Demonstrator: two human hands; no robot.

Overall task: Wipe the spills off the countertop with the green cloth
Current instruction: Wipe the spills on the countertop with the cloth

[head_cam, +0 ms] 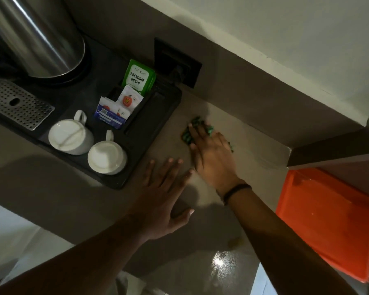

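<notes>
My right hand (pixel 211 158) presses flat on the green cloth (pixel 197 123), which lies on the brown countertop (pixel 254 150) just right of the black tray. Only the cloth's edges show around my fingers and palm. My left hand (pixel 165 192) rests flat on the countertop, fingers spread, holding nothing, close beside the right hand. A small yellowish spill (pixel 235 242) sits on the counter near the front edge, beside my right forearm. A shiny wet-looking patch (pixel 219 265) reflects light in front of it.
A black tray (pixel 156 133) to the left holds two upturned white cups (pixel 70 137) (pixel 107 157), tea sachets (pixel 129 99) and a steel kettle (pixel 34 33). A perforated metal grate (pixel 15 103) lies far left. An orange object (pixel 328 218) sits at the right. A wall socket (pixel 177 60) is behind the tray.
</notes>
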